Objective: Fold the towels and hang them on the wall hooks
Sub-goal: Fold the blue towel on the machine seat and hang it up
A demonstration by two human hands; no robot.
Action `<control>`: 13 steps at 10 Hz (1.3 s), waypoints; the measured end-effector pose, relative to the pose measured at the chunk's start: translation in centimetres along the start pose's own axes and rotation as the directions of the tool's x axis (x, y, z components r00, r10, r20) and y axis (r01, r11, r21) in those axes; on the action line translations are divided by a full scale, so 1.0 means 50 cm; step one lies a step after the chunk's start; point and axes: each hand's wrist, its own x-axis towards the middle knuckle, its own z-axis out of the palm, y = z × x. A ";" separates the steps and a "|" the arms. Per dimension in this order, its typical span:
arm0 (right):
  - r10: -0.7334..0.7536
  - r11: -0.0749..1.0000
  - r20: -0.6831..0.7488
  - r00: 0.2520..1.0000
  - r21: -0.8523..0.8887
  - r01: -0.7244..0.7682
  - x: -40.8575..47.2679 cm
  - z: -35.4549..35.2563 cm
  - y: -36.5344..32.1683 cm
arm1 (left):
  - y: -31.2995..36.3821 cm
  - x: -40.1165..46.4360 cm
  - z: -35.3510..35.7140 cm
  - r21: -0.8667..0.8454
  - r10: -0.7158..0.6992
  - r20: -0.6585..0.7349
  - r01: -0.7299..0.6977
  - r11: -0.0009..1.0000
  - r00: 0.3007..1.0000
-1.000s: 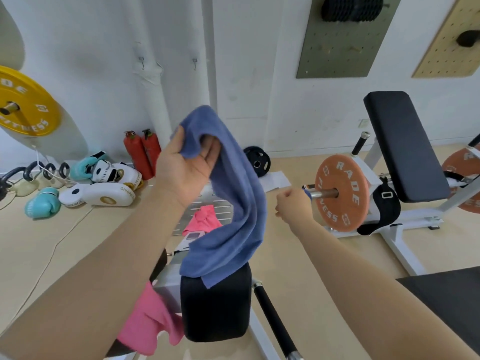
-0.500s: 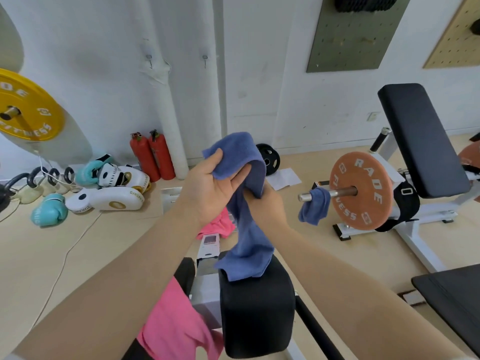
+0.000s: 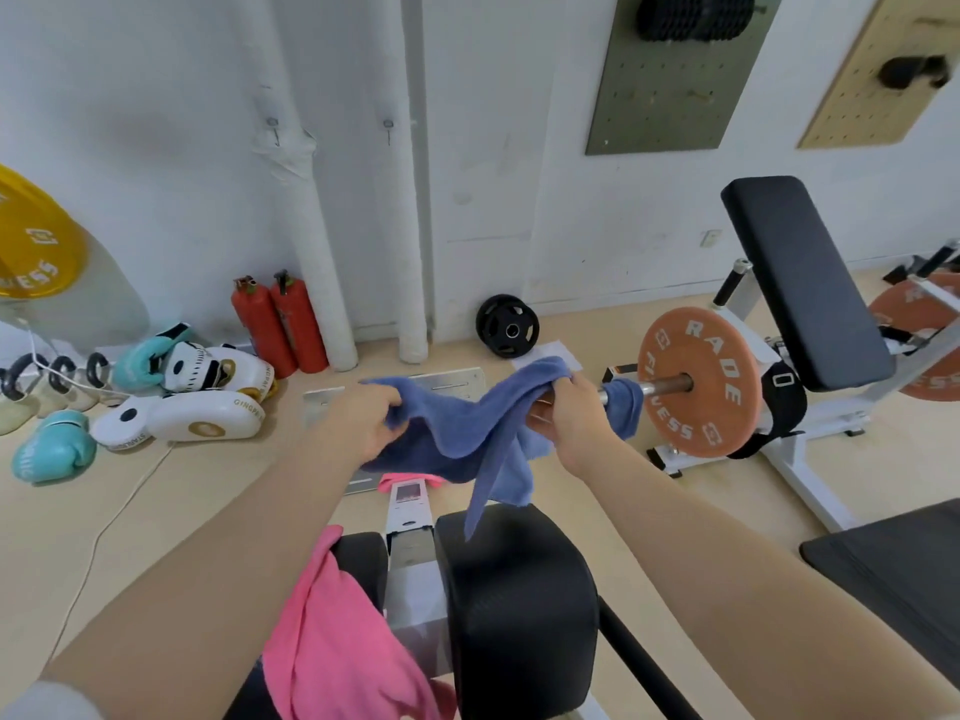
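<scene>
Folding step: left hand (image 3: pixel 363 426) and right hand (image 3: pixel 574 413) both pinch blue towel (image 3: pixel 467 428), spread; next, bring the corners together, then carry to wall hooks (image 3: pixel 387 128) at 12 o'clock.

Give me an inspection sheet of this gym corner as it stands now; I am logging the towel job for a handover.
Surface: tan floor; black padded bench roller below the hands.
Job's things: blue towel stretched between both hands; pink towel draped on the bench; second blue towel on the barbell end; two wall hooks, bare.
Clutter: boxing gloves and pads, fire extinguishers, black plate.
Grippers: left hand and right hand each grip the blue towel.
Cables: white cord on the floor.
Surroundings: white wall, pegboards, orange plate.
</scene>
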 end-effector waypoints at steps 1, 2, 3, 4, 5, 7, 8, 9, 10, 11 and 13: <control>0.046 0.975 0.028 0.999 0.214 -0.051 0.007 0.011 -0.016 | -0.050 0.010 0.011 0.273 0.040 0.028 -0.047 0.961 0.999; 0.055 0.928 0.057 0.997 0.366 -0.072 0.015 0.000 -0.023 | -0.055 0.001 0.034 0.315 0.281 -0.050 -0.252 0.915 0.958; 0.048 0.858 0.106 0.993 0.504 -0.095 0.004 -0.018 -0.037 | -0.052 -0.062 0.083 0.321 0.515 0.103 -0.518 0.793 0.851; 0.019 0.811 0.151 0.988 0.576 -0.104 -0.008 -0.034 -0.047 | -0.060 -0.138 0.128 0.060 0.501 0.351 -0.553 0.831 0.791; -0.037 0.784 0.182 0.983 0.615 -0.085 -0.029 -0.049 -0.060 | -0.074 -0.171 0.154 0.072 0.478 0.498 -0.584 0.809 0.724; -0.127 0.751 0.311 0.942 0.651 -0.114 -0.067 -0.095 -0.064 | -0.114 -0.172 0.195 0.342 0.564 0.454 -0.719 0.604 0.690; -0.158 0.726 0.332 0.930 0.677 -0.118 -0.080 -0.137 -0.072 | -0.133 -0.147 0.188 0.510 0.532 0.431 -0.683 0.522 0.729; -0.177 0.733 0.254 0.951 0.679 -0.045 -0.089 -0.179 -0.088 | -0.153 -0.147 0.173 0.667 0.523 0.336 -0.590 0.455 0.784; -0.200 0.737 0.138 0.970 0.673 0.056 -0.090 -0.226 -0.101 | -0.154 -0.159 0.159 0.653 0.517 0.227 -0.523 0.548 0.825; -0.168 0.893 0.186 0.968 0.445 0.069 -0.085 -0.256 -0.087 | -0.136 -0.201 0.176 0.459 0.455 0.217 -0.502 0.733 0.864; -0.417 0.612 0.606 0.678 -0.364 0.702 -0.136 -0.249 -0.028 | -0.119 -0.281 0.235 0.312 0.438 0.365 -0.551 0.774 0.822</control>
